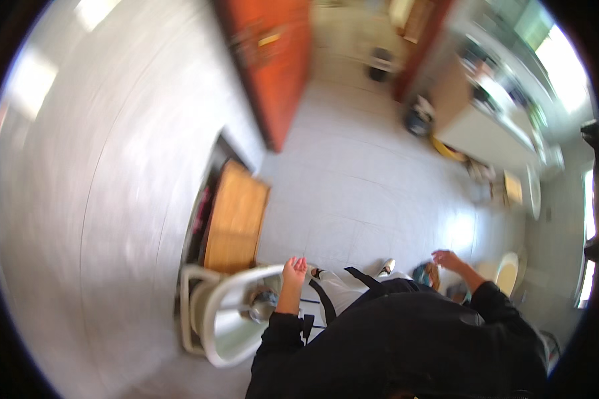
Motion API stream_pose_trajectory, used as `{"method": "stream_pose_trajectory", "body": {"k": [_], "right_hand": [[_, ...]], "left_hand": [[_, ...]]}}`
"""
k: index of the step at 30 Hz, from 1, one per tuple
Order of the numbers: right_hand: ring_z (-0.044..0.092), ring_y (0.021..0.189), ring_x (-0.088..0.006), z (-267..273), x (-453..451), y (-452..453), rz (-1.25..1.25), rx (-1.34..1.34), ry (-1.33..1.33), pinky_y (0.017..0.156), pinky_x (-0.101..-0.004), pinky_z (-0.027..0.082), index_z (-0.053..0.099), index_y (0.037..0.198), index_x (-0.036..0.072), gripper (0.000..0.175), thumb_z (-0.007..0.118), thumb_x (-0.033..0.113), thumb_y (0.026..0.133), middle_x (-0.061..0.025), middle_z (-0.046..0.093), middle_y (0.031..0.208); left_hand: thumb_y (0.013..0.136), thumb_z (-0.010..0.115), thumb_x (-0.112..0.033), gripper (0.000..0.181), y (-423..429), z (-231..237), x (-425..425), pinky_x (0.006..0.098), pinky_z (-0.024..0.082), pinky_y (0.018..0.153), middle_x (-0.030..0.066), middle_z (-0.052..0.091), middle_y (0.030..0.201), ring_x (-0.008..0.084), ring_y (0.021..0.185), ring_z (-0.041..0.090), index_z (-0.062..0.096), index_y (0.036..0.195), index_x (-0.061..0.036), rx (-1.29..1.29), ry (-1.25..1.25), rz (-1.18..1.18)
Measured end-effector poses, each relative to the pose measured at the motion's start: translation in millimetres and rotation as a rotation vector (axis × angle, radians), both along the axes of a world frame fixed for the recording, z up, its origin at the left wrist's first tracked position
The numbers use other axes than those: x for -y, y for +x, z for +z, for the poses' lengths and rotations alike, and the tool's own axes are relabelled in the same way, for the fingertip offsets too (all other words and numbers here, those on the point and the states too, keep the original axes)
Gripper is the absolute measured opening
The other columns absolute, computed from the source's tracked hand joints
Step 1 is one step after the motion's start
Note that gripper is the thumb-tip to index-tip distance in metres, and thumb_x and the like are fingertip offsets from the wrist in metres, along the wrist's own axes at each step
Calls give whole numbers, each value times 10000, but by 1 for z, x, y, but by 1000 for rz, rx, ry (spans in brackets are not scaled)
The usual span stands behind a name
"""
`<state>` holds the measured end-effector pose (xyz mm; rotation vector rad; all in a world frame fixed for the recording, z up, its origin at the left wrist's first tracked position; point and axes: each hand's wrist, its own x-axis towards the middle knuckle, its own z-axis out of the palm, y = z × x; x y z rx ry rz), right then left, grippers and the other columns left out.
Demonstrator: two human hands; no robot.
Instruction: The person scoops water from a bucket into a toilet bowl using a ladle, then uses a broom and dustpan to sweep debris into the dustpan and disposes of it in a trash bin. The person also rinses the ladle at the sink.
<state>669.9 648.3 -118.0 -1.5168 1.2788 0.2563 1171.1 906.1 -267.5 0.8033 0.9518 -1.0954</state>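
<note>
My left hand (295, 270) hangs bare in front of my body, fingers loosely curled and nothing visible in it. Just below and beside it is a white plastic tub (210, 319) with a round metal vessel (263, 305), perhaps a pot or ladle, inside. My left forearm partly covers the tub's near side. Out to the right, my right hand (447, 259) is also without an object, its fingers loosely spread and blurred. A multicoloured item (426, 276) on the floor lies closest to it.
A wooden cabinet (235, 219) stands against the left wall. Beyond it a red-brown door (279, 75) stands ajar. A dark bin (419, 119) and a cluttered counter (484, 132) are at the far right. A pale seat (507, 274) stands near my right arm.
</note>
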Motion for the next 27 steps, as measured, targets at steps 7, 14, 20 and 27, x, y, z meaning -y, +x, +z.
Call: {"method": "stream_pose_trajectory", "body": {"k": [7, 14, 20, 27], "right_hand": [[596, 765, -285, -50, -130, -219, -342, -227, -193, 698, -384, 461, 604, 948, 88, 256, 561, 184, 715, -121, 626, 815], [565, 921, -321, -69, -240, -315, -873, -314, -85, 810, -384, 447, 623, 974, 77, 304, 598, 181, 689, -167, 616, 925], [568, 937, -307, -76, -240, -344, -1166, -207, 8, 821, -372, 450, 621, 991, 81, 311, 613, 197, 703, -159, 614, 966], [563, 944, -312, -92, -176, -388, -1221, -201, 119, 828, -369, 444, 600, 1031, 74, 336, 613, 194, 718, -158, 608, 986]], "left_hand": [[852, 469, -239, 285, -118, 70, 161, 349, 472, 674, 167, 447, 1050, 282, 853, 540, 436, 1045, -32, 190, 79, -838], [872, 462, -272, 312, -264, 111, 289, 346, 465, 676, 157, 441, 1068, 268, 854, 533, 445, 1075, -36, 374, 147, -1472], [857, 503, -232, 366, -389, 133, 407, 405, 474, 758, 145, 378, 1148, 311, 964, 510, 445, 1149, -18, 636, 37, -1769], [865, 485, -222, 461, -493, 116, 532, 478, 413, 875, 164, 272, 1252, 378, 1149, 380, 357, 1267, -38, 697, 68, -1982]]}}
